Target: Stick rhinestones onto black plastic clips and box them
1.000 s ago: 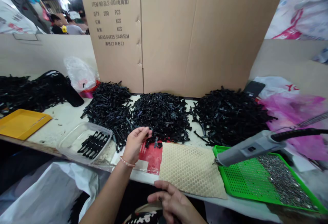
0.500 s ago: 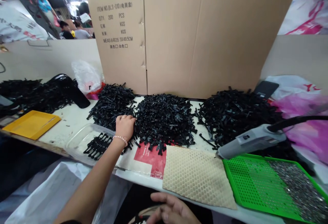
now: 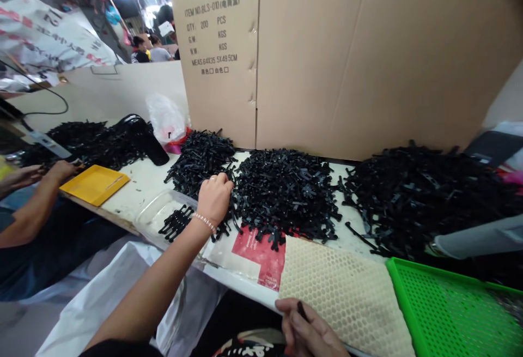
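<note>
Your left hand (image 3: 214, 200) is reaching across the surface (image 3: 139, 185), its fingers curled and bunched where the left heap of black plastic parts (image 3: 200, 155) meets the middle heap of black plastic parts (image 3: 286, 193); you cannot tell whether it is gripping a piece. Your right hand (image 3: 306, 330) is hovering at the near edge of the surface, pinching a small black plastic part (image 3: 302, 309) between thumb and fingers, just beside a cream honeycomb mat (image 3: 339, 297).

Also standing in the lot: a right heap of black plastic parts (image 3: 420, 193), lying against a printed cardboard carton (image 3: 327, 57) like the other two heaps; a clear plastic tray (image 3: 153, 218) holding a row of black parts (image 3: 175, 223), just left of your left wrist; a red-printed paper (image 3: 261, 253) lying under the middle heap's near edge; a green perforated tray (image 3: 445, 313); a grey power tool (image 3: 478, 242); and a yellow tray (image 3: 95, 184), with a co-worker's hand (image 3: 61, 169) working just beside it.
</note>
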{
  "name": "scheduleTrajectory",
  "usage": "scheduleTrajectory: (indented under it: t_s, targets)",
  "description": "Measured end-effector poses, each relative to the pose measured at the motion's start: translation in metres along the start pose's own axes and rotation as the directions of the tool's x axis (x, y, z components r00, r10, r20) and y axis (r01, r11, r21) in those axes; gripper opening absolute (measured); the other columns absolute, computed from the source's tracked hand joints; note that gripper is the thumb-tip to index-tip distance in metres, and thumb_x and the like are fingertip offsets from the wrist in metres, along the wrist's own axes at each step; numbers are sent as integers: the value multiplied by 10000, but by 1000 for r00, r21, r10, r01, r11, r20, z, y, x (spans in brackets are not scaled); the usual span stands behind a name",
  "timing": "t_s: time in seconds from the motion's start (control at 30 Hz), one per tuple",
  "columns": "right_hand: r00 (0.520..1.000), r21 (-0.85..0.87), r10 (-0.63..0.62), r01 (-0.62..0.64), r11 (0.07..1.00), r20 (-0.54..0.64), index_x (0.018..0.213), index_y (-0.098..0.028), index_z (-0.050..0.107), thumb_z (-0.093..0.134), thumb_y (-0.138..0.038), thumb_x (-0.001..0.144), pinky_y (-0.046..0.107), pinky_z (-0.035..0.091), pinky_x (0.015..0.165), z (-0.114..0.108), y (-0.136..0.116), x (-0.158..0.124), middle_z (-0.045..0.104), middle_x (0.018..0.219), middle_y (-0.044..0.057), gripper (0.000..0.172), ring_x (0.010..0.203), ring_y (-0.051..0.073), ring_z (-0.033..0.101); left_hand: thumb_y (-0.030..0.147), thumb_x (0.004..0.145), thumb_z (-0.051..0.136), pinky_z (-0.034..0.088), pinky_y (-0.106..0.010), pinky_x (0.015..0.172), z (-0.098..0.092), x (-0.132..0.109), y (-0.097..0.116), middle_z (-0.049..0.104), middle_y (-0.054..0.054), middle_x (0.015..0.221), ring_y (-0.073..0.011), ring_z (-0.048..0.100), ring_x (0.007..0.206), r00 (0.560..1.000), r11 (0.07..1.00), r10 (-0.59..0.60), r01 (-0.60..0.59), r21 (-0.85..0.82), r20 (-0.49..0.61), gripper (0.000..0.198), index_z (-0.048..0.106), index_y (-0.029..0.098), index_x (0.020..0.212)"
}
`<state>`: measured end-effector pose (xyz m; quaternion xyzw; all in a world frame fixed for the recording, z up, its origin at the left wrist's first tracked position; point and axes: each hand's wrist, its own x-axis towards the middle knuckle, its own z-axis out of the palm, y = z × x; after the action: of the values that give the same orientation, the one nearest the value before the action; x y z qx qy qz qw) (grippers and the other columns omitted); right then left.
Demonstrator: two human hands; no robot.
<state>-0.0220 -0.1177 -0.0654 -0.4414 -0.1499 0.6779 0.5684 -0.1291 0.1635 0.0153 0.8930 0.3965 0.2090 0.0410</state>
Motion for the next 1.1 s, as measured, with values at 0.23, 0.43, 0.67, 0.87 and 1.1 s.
scheduleTrajectory:
  t_s: [0.23,0.43,0.67,0.87,1.1]
  targets:
    - [941,23,-209,223,975,-267,1113,-259,642,807,-453,709,147,230,382,14,-36,0,614,987,53,477,442,12,239,416,696,749,459,-285,636,-3,-97,113,645,-34,698,-165,581,657,870,95,-138,487,-868,473,268,614,192,758]
    - [891,-81,-239,225,971,-385,848,-177,688,861,-472,617,158,318,411,2,-33,-7,510,635,-19,413,474,56,316,388,613,805,399,-232,601,25,-131,140,589,-6,651,-116,511,633,769,-101,-164,610,-786,618,326,583,161,691]
    - [886,-293,-307,209,933,-346,894,-187,641,827,-484,660,182,398,508,-10,-44,-4,559,754,8,422,624,119,467,329,783,633,406,-262,659,19,-128,129,647,-50,780,-138,545,701,834,155,-20,547,-822,551,214,651,156,908]
    - [835,-297,-426,333,895,-348,1099,-224,604,683,-531,785,207,444,610,-14,-48,-1,532,764,-15,447,651,129,463,411,689,704,178,-206,484,22,-122,125,502,17,692,-47,302,529,683,-307,-23,690,-655,730,304,676,129,800]
    - [852,-368,-459,354,860,-251,1435,-251,330,728,-399,796,281,499,774,-10,-46,-16,554,882,-26,768,780,133,605,316,637,762,183,-175,453,18,-114,126,548,-10,749,-50,342,562,620,-424,-20,705,-568,784,342,696,134,920]
